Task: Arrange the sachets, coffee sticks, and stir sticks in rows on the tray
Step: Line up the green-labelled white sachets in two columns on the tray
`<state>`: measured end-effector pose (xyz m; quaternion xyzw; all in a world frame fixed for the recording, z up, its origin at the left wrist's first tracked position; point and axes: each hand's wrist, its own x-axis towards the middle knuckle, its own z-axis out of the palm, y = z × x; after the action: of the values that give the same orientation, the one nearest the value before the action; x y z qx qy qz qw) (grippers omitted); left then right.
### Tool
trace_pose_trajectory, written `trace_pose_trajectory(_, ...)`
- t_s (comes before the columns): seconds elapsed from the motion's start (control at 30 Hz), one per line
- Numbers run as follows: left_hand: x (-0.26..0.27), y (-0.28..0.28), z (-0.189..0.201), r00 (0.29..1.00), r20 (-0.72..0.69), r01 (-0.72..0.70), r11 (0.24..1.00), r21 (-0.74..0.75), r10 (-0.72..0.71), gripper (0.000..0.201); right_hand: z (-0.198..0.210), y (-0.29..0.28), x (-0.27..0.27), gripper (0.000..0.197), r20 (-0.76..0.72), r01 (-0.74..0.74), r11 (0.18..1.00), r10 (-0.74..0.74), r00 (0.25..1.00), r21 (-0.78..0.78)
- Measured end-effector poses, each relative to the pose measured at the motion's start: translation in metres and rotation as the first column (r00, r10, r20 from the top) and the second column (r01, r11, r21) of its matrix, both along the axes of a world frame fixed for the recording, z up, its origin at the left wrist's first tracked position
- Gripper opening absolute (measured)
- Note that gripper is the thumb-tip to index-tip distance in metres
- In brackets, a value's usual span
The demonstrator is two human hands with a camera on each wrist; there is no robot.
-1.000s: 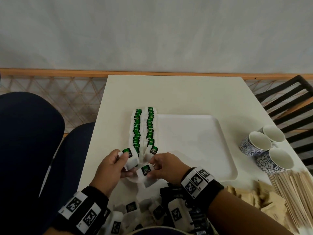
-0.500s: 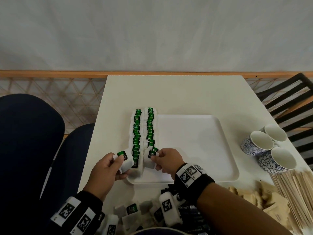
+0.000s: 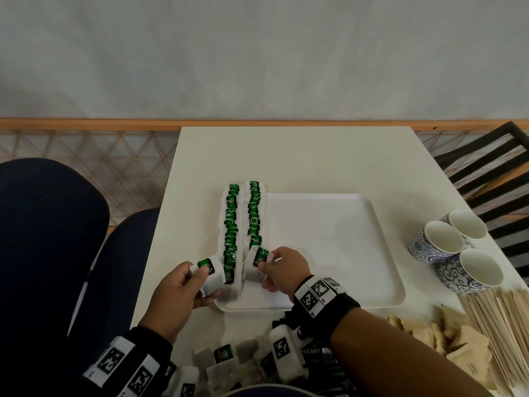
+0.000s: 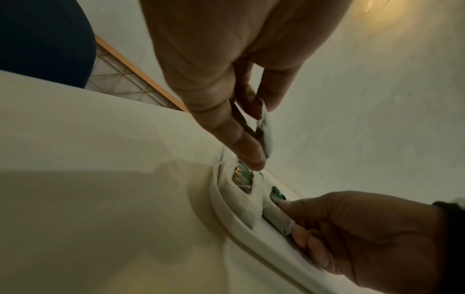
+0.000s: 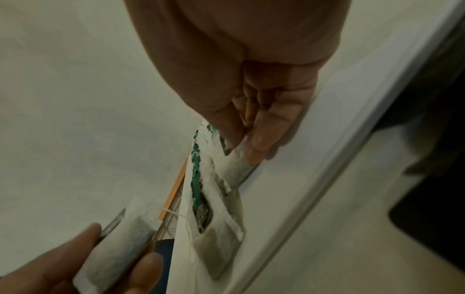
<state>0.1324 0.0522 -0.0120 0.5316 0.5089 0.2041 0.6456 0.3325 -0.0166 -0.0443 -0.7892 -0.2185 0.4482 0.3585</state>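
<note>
A white tray (image 3: 329, 253) lies mid-table with two rows of green-tagged tea sachets (image 3: 232, 224) along its left side. My right hand (image 3: 270, 270) pinches a tea sachet (image 3: 257, 267) and holds it down at the near end of the right row; the right wrist view shows thumb and finger on that sachet (image 5: 234, 165). My left hand (image 3: 200, 282) grips another tea sachet (image 3: 210, 275) just left of the tray's near-left corner, beside the left row. In the left wrist view this sachet (image 4: 264, 135) hangs between the fingers above the tray rim (image 4: 251, 236).
Loose tea sachets (image 3: 226, 353) and black coffee sticks (image 3: 320, 356) lie at the near table edge. Brown sachets (image 3: 429, 336) and wooden stir sticks (image 3: 501, 325) lie near right. Three patterned cups (image 3: 438, 242) stand right of the tray. A black chair (image 3: 486, 167) is far right.
My right hand carried its sachet forward from in front of the tray to the near end of the right row. My left hand stayed beside the left row, holding its sachet.
</note>
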Motion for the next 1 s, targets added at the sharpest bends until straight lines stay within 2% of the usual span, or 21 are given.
trace_pose_trajectory(0.1, -0.001, 0.001, -0.003, 1.0, -0.014, 0.013, 1.0, 0.011, -0.013, 0.034, 0.001, 0.0, 0.001, 0.016, 0.066, -0.041, 0.999, 0.041, 0.997, -0.008)
trace_pose_trajectory(0.17, -0.001, 0.001, -0.004, 1.0, -0.018, 0.012, 1.0, 0.01, -0.011, 0.034, 0.001, 0.001, 0.001, 0.016, 0.162, -0.086, 0.996, 0.087, 0.983, -0.018)
trace_pose_trajectory(0.3, 0.0, 0.0, -0.005, 1.0, -0.028, 0.002, 1.0, 0.013, -0.002, 0.029, 0.0, 0.006, 0.0, 0.025, 0.318, -0.17, 0.985, 0.167, 0.933, -0.021)
trace_pose_trajectory(0.4, 0.0, 0.001, -0.006, 0.999, -0.031, 0.021, 0.999, 0.024, -0.02, 0.034, 0.0, 0.011, 0.001, 0.025, 0.401, -0.212, 0.976, 0.216, 0.89, -0.054)
trace_pose_trajectory(0.5, 0.002, 0.001, -0.007, 0.998, -0.049, 0.05, 0.998, 0.048, -0.048, 0.034, 0.0, 0.012, 0.003, 0.019, 0.369, -0.191, 0.98, 0.198, 0.908, -0.056)
trace_pose_trajectory(0.57, 0.002, 0.001, -0.007, 0.995, -0.07, 0.078, 0.994, 0.081, -0.072, 0.027, 0.0, 0.01, 0.003, 0.027, 0.338, -0.18, 0.983, 0.184, 0.923, -0.045)
trace_pose_trajectory(0.63, 0.003, 0.0, -0.007, 0.992, -0.089, 0.101, 0.988, 0.118, -0.091, 0.021, 0.002, 0.007, 0.002, 0.036, 0.382, -0.19, 0.982, 0.177, 0.907, -0.004)
trace_pose_trajectory(0.7, 0.005, -0.001, -0.006, 0.989, -0.106, 0.118, 0.982, 0.15, -0.103, 0.018, 0.009, 0.004, 0.001, 0.036, 0.412, -0.229, 0.97, 0.18, 0.894, 0.075)
trace_pose_trajectory(0.87, 0.011, -0.003, -0.006, 0.971, -0.132, 0.222, 0.955, 0.196, -0.199, 0.026, 0.026, -0.006, -0.008, 0.024, 0.241, -0.519, 0.842, 0.479, 0.844, 0.144)
trace_pose_trajectory(0.93, 0.013, -0.005, -0.006, 0.953, -0.187, 0.279, 0.93, 0.238, -0.239, 0.029, 0.024, -0.009, -0.009, 0.021, 0.262, -0.531, 0.838, 0.488, 0.833, 0.128)
trace_pose_trajectory(1.0, 0.016, -0.007, -0.005, 0.94, -0.223, 0.314, 0.912, 0.265, -0.259, 0.023, 0.019, -0.01, -0.005, 0.023, 0.311, -0.504, 0.858, 0.453, 0.835, 0.103)
